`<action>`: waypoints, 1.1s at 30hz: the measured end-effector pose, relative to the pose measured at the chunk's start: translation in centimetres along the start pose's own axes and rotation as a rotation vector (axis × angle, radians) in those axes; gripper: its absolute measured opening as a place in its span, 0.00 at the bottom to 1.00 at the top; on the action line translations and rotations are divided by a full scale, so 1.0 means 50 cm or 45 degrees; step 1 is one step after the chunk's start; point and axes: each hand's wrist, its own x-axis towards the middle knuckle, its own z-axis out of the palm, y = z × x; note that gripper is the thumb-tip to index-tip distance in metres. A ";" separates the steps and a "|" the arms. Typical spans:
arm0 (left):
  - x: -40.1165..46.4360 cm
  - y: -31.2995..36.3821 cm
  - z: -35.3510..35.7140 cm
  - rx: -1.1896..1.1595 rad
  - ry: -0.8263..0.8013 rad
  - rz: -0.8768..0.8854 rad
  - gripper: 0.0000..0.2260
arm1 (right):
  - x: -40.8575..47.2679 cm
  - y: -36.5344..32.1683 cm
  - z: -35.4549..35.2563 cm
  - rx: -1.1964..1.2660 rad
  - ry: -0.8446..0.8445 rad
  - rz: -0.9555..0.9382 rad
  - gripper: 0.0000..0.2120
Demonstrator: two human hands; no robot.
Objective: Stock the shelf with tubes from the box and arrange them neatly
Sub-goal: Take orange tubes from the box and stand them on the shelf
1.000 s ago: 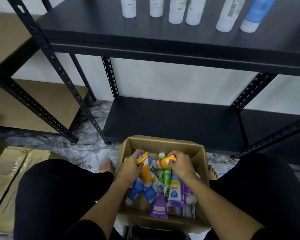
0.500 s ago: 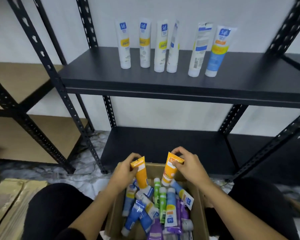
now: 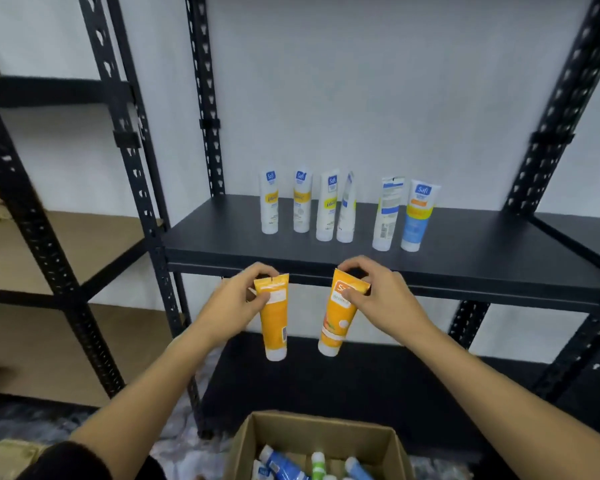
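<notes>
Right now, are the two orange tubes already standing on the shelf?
No, the left hand and the right hand each hold one of the orange tubes in the air, below the front edge of the shelf.

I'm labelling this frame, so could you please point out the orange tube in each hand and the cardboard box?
Left-hand orange tube (image 3: 274,327): head view, mid-body.
Right-hand orange tube (image 3: 336,323): head view, mid-body.
Cardboard box (image 3: 321,432): head view, inside of its far wall.
</notes>
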 end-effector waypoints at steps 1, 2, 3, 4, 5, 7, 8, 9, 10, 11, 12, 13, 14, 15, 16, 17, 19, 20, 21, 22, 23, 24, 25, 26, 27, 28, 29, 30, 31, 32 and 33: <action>0.013 0.016 -0.024 -0.001 0.037 0.028 0.13 | 0.018 -0.020 -0.012 -0.003 0.015 -0.032 0.15; 0.027 0.032 -0.047 0.007 0.073 0.055 0.13 | 0.036 -0.040 -0.023 -0.003 0.029 -0.058 0.14; 0.040 0.047 -0.069 0.022 0.103 0.073 0.13 | 0.054 -0.061 -0.035 -0.001 0.047 -0.080 0.14; 0.053 0.061 -0.092 0.027 0.130 0.090 0.13 | 0.073 -0.081 -0.045 -0.003 0.072 -0.108 0.14; 0.066 0.072 -0.113 0.023 0.155 0.103 0.13 | 0.093 -0.099 -0.054 -0.010 0.102 -0.135 0.14; 0.090 0.093 -0.155 0.019 0.206 0.126 0.13 | 0.133 -0.135 -0.068 -0.025 0.145 -0.185 0.14; 0.102 0.102 -0.174 0.028 0.228 0.140 0.13 | 0.154 -0.152 -0.073 -0.030 0.159 -0.202 0.14; 0.113 0.110 -0.193 0.043 0.249 0.154 0.13 | 0.173 -0.168 -0.076 -0.035 0.173 -0.216 0.14; 0.123 0.118 -0.210 0.060 0.273 0.165 0.12 | 0.192 -0.184 -0.078 -0.044 0.186 -0.232 0.13; 0.132 0.123 -0.225 0.075 0.298 0.173 0.12 | 0.209 -0.199 -0.078 -0.057 0.193 -0.247 0.13; 0.140 0.127 -0.238 0.085 0.323 0.182 0.12 | 0.226 -0.212 -0.076 -0.073 0.198 -0.262 0.13; 0.148 0.129 -0.251 0.093 0.348 0.190 0.12 | 0.243 -0.223 -0.072 -0.086 0.203 -0.274 0.14; 0.155 0.130 -0.261 0.104 0.368 0.200 0.11 | 0.260 -0.231 -0.067 -0.096 0.209 -0.280 0.14; 0.161 0.131 -0.271 0.119 0.384 0.208 0.11 | 0.276 -0.238 -0.061 -0.106 0.218 -0.286 0.14; 0.167 0.130 -0.280 0.135 0.396 0.216 0.11 | 0.292 -0.244 -0.052 -0.115 0.225 -0.288 0.14; 0.173 0.128 -0.288 0.149 0.406 0.222 0.11 | 0.308 -0.249 -0.043 -0.124 0.229 -0.288 0.14; 0.182 0.123 -0.302 0.176 0.430 0.219 0.11 | 0.336 -0.253 -0.021 -0.155 0.228 -0.280 0.13; 0.186 0.118 -0.306 0.189 0.449 0.216 0.11 | 0.347 -0.254 -0.010 -0.176 0.228 -0.270 0.14; 0.189 0.112 -0.310 0.205 0.476 0.214 0.11 | 0.357 -0.253 0.003 -0.200 0.228 -0.259 0.14; 0.191 0.106 -0.312 0.221 0.506 0.212 0.12 | 0.366 -0.250 0.014 -0.225 0.230 -0.246 0.14; 0.193 0.099 -0.313 0.234 0.534 0.201 0.12 | 0.373 -0.247 0.024 -0.248 0.233 -0.228 0.14; 0.194 0.093 -0.314 0.241 0.556 0.190 0.12 | 0.379 -0.243 0.034 -0.266 0.234 -0.205 0.15; 0.196 0.088 -0.314 0.245 0.576 0.186 0.12 | 0.385 -0.238 0.042 -0.282 0.235 -0.184 0.15; 0.198 0.084 -0.313 0.251 0.591 0.182 0.12 | 0.390 -0.233 0.050 -0.300 0.230 -0.165 0.14; 0.201 0.082 -0.312 0.254 0.601 0.177 0.12 | 0.393 -0.228 0.056 -0.324 0.221 -0.153 0.14; 0.204 0.079 -0.310 0.255 0.605 0.167 0.12 | 0.394 -0.223 0.062 -0.351 0.211 -0.144 0.14; 0.207 0.078 -0.308 0.254 0.606 0.157 0.12 | 0.395 -0.219 0.068 -0.373 0.202 -0.141 0.14; 0.210 0.076 -0.305 0.254 0.604 0.151 0.12 | 0.395 -0.213 0.074 -0.386 0.198 -0.137 0.14; 0.214 0.075 -0.301 0.254 0.599 0.147 0.12 | 0.396 -0.208 0.080 -0.388 0.204 -0.133 0.14; 0.217 0.074 -0.298 0.250 0.591 0.146 0.12 | 0.396 -0.202 0.084 -0.381 0.219 -0.128 0.14; 0.221 0.073 -0.294 0.238 0.579 0.149 0.12 | 0.396 -0.198 0.088 -0.366 0.238 -0.122 0.14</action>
